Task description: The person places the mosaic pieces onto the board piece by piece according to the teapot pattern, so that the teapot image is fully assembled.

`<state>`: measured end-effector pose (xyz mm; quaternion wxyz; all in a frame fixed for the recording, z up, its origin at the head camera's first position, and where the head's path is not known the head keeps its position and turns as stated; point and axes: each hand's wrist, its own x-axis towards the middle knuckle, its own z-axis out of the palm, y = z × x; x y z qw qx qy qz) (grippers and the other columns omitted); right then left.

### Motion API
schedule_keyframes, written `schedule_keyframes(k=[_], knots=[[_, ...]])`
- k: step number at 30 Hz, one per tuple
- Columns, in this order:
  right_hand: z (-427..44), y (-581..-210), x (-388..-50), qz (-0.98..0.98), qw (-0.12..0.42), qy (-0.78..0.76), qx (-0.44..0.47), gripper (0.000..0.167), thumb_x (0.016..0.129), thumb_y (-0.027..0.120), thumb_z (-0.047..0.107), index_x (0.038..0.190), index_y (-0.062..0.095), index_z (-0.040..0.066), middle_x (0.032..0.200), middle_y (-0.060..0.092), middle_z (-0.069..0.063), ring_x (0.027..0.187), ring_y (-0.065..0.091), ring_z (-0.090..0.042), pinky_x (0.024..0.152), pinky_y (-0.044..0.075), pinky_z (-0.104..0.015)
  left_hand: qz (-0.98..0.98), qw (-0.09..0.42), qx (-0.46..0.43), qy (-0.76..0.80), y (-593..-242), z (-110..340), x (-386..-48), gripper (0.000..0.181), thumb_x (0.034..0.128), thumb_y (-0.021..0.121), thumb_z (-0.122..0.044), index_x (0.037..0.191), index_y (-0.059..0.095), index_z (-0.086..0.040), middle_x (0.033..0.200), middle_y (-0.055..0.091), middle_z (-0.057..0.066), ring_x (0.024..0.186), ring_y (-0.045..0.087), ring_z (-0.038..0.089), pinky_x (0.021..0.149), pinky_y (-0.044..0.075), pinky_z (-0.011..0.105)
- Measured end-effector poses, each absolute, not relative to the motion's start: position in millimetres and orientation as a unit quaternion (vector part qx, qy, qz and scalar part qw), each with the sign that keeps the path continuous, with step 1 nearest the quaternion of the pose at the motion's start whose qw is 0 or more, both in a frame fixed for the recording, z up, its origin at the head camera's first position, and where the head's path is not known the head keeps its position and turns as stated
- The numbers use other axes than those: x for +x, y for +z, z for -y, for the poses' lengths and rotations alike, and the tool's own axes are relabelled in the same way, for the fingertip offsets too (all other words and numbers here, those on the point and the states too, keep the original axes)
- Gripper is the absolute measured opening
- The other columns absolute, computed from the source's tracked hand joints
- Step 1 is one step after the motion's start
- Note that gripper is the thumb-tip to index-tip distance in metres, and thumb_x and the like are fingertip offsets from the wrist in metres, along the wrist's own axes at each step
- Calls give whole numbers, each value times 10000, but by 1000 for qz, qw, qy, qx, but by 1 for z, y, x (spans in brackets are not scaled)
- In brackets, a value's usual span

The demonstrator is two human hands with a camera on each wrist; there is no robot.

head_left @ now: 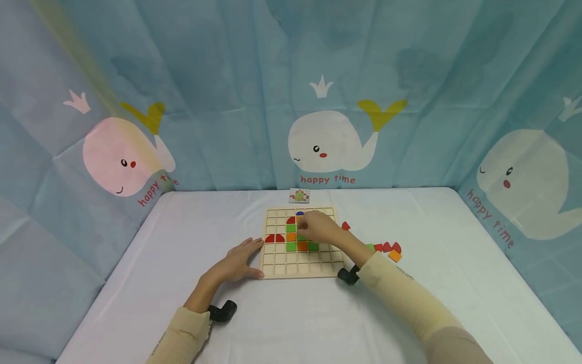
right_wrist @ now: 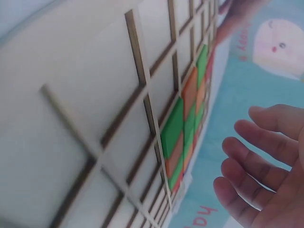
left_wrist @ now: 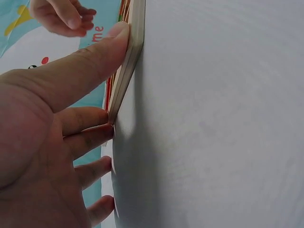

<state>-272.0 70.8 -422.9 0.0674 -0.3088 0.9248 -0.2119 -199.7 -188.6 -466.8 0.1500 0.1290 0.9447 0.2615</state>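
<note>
A wooden grid board (head_left: 302, 269) lies on the white table, with green, orange, red and blue pieces set in its cells. My left hand (head_left: 238, 260) rests beside the board's left edge. Its thumb touches the near corner and its fingers spread along the side, as the left wrist view shows. Over the filled cells hovers my right hand (head_left: 320, 227), hiding some of them. In the right wrist view its fingers (right_wrist: 251, 168) are loosely bent and apart from the green tile (right_wrist: 172, 130), with nothing visible in them.
Behind the board lies a small card (head_left: 299, 195) with a coloured pattern. Right of the board are a red piece (head_left: 345, 225) and several loose ones, among them an orange square (head_left: 395, 256). A blue curtain (head_left: 236, 141) with printed whales hangs around the table.
</note>
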Motion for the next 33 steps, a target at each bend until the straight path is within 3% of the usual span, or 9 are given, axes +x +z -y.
schedule_keyframes(k=[8, 33], knots=[[-105, -419, -266, -929, 49, -221, -292, 165, 929, 644, 186, 956, 757, 69, 899, 687, -36, 792, 588, -138, 744, 523, -309, -945, 151, 133, 258, -466, 190, -199, 912, 746, 832, -296, 1503, 370, -87, 1586, 334, 99, 1501, 184, 363, 1171, 184, 632], [-188, -401, -238, -944, 51, -228, -233, 175, 925, 652, 207, 995, 747, 79, 894, 674, 0, 825, 574, -149, 718, 495, -298, -946, 149, 134, 254, -467, 190, -199, 925, 740, 834, -305, 1505, 364, -81, 1583, 338, 103, 1501, 189, 358, 1171, 186, 631]])
